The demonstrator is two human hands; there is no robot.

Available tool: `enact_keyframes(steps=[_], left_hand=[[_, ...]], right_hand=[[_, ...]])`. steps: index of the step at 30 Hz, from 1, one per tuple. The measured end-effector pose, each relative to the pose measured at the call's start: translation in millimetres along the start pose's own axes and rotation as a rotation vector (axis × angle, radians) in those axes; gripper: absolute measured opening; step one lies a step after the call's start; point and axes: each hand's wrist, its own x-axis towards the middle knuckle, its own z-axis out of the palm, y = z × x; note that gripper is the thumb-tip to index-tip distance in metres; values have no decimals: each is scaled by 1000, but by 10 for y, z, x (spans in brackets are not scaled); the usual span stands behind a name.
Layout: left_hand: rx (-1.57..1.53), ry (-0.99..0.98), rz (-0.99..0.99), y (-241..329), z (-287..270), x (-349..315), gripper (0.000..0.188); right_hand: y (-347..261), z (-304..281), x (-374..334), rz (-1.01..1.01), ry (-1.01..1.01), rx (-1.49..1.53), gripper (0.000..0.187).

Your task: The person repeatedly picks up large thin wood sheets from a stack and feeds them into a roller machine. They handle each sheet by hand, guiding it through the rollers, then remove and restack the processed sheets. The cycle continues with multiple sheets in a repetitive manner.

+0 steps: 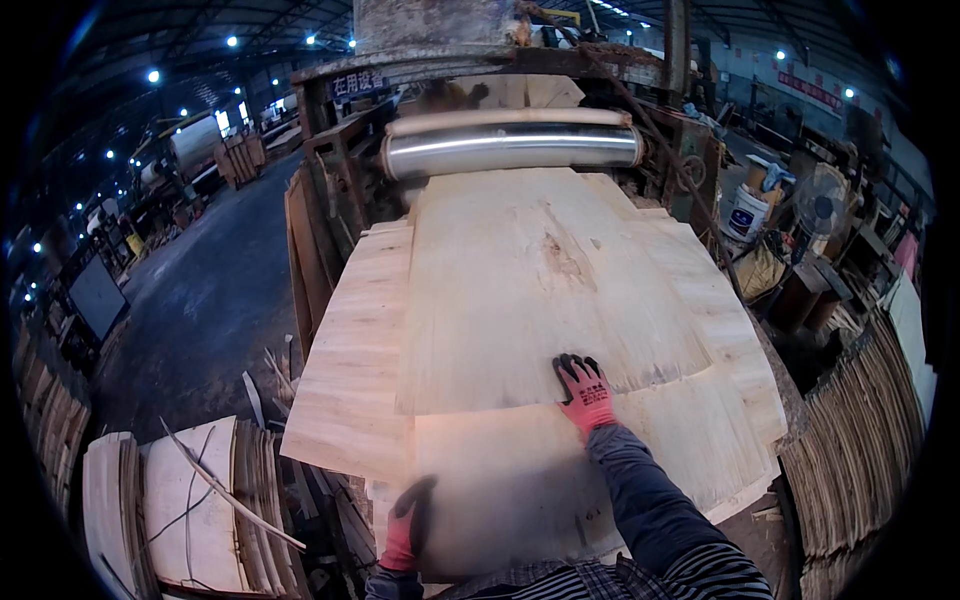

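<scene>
This is a woodworking factory hall: rows of bright lamps [153, 76] hang under a high trussed roof [290, 18], broad wood veneer sheets [490, 270] lie before a heavy machine's shiny metal roller [515, 153], thick veneer stacks [855, 460] stand nearby, and a wide, dark floor [215, 300] stretches away at left.

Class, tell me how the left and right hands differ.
The right hand lies farther forward, palm down on pale wood sheets; the left hand is nearer the body, by the near sheet's left edge. The right hand's fingers show separately; the left hand's blur together. Both wear pink and black gloves.
</scene>
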Motion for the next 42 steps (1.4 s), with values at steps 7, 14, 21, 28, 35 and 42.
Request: enact_keyframes(steps=[7,14,21,28,35,42], left_hand=[[-124,116,-90,213,122,-14,25],[-97,148,-169,194,101,-7,25],[-50,104,-127,46,64,16,27],[-32,69,-203,201,-64,-92,43],[-330,-360,-440,1123,-64,-53,40],[-376,-592,105,1516,220,-401,41]], right_hand=[[-72,-360,107,-214,45,-152,61],[235,-190,1117,-179,172,-81,58],[123,108,1496,-5,260,-73,67],[-314,-583,-822,-292,-317,110,72],[-429,-1145,-2357,-211,-369,135,89],[127,-1357,-2908,277,222,482,49]])
